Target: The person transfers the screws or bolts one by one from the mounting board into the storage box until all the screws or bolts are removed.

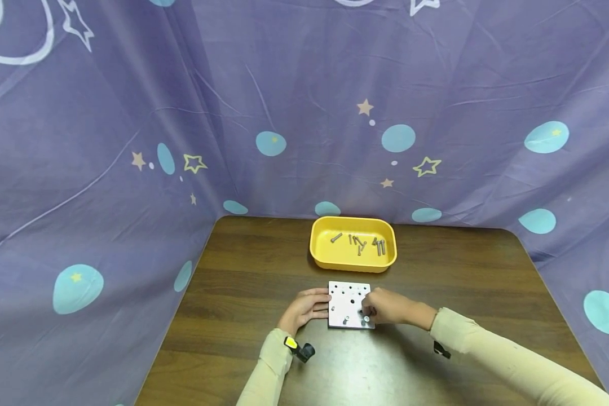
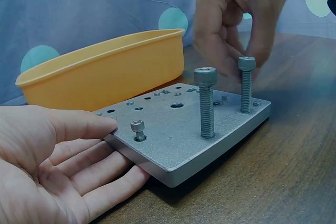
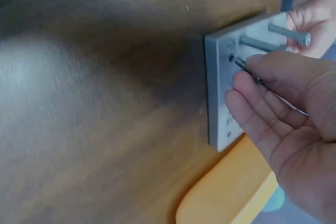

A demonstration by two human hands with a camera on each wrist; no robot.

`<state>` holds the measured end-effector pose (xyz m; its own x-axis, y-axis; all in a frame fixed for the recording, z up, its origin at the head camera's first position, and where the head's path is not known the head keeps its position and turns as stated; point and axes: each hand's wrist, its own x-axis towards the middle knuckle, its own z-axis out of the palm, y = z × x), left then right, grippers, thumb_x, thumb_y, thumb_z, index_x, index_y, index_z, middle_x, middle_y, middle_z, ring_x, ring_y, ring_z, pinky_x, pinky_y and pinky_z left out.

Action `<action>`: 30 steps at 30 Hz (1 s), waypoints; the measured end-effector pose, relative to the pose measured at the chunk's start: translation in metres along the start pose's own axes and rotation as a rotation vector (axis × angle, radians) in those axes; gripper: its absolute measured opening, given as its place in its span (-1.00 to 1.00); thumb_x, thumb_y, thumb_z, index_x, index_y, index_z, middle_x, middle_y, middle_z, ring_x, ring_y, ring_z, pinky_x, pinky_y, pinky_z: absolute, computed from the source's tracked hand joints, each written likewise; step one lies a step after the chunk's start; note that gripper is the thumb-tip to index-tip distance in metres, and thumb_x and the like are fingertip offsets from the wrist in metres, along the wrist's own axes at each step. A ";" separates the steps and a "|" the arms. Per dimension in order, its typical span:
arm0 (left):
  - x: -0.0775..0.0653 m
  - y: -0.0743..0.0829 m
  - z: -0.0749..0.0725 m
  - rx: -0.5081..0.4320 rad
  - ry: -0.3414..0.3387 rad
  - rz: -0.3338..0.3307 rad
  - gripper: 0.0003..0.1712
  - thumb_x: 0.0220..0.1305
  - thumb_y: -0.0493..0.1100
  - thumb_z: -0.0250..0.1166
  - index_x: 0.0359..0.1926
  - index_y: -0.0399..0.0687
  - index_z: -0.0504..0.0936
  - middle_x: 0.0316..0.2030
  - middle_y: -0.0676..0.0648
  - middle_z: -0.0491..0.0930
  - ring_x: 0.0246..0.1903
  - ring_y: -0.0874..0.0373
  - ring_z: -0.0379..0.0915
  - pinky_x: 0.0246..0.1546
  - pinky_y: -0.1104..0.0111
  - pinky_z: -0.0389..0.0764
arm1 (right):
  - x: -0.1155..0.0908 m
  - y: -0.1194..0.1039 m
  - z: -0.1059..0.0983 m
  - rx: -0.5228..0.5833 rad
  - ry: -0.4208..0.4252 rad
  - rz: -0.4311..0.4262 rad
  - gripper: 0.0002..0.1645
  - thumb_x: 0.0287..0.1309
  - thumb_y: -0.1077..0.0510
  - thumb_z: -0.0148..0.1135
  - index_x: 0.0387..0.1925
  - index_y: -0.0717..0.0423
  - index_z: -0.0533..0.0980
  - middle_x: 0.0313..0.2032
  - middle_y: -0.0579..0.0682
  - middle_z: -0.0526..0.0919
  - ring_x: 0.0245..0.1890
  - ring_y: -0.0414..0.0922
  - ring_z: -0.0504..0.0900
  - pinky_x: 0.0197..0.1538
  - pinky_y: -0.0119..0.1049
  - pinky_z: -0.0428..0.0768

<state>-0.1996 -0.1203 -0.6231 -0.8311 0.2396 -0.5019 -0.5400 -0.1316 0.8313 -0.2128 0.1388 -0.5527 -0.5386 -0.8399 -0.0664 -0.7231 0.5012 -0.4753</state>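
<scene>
A square metal plate (image 1: 341, 307) with several holes lies on the table. My left hand (image 1: 304, 307) grips its left edge, thumb along the top and fingers against the side; whether the fingertips reach underneath is hard to tell. Two tall socket-head bolts (image 2: 207, 106) stand upright in the plate's near side, and a small bolt (image 2: 138, 127) sits in a hole beside my left thumb. Over the plate's right side, my right hand (image 1: 392, 306) pinches a small bolt (image 3: 240, 63) between thumb and finger. In the right wrist view its tip is close to a hole; contact is unclear.
Just behind the plate stands a yellow tray (image 1: 352, 266) holding several loose bolts (image 1: 380, 247). The brown wooden table (image 1: 254, 265) runs back to a purple patterned curtain (image 1: 304, 175), which also hangs along the sides.
</scene>
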 end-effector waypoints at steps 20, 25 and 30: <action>0.001 -0.001 -0.002 -0.003 -0.001 0.001 -0.44 0.36 -0.31 0.30 0.33 -0.42 0.43 0.03 -0.24 0.66 -0.11 0.03 0.68 0.00 0.07 0.76 | 0.056 0.042 -0.116 -0.077 0.159 -0.012 -0.78 0.01 0.48 0.43 -0.57 0.15 0.69 -0.50 -0.01 0.75 -0.48 -0.24 0.62 -0.36 -0.36 0.64; 0.002 -0.002 -0.001 -0.011 0.003 0.005 -0.46 0.35 -0.31 0.30 0.30 -0.42 0.45 -0.05 -0.18 0.70 -0.13 0.04 0.69 -0.02 0.09 0.76 | 0.077 0.050 -0.132 -0.057 0.091 0.109 -0.61 0.06 0.51 0.33 -0.74 0.11 0.54 -0.72 -0.16 0.50 -0.64 -0.30 0.29 -0.48 -0.42 0.35; 0.003 -0.001 -0.001 -0.007 0.001 0.012 -0.46 0.35 -0.32 0.31 0.30 -0.42 0.46 -0.06 -0.17 0.71 -0.12 0.04 0.70 0.00 0.07 0.76 | 0.098 0.059 -0.141 -0.038 0.015 0.235 -0.66 0.00 0.55 0.19 -0.74 0.20 0.57 -0.76 -0.12 0.42 -0.65 -0.25 0.17 -0.46 -0.39 0.24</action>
<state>-0.2018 -0.1202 -0.6255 -0.8374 0.2372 -0.4924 -0.5312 -0.1410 0.8354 -0.3691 0.1156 -0.4636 -0.7000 -0.6965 -0.1580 -0.5927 0.6900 -0.4155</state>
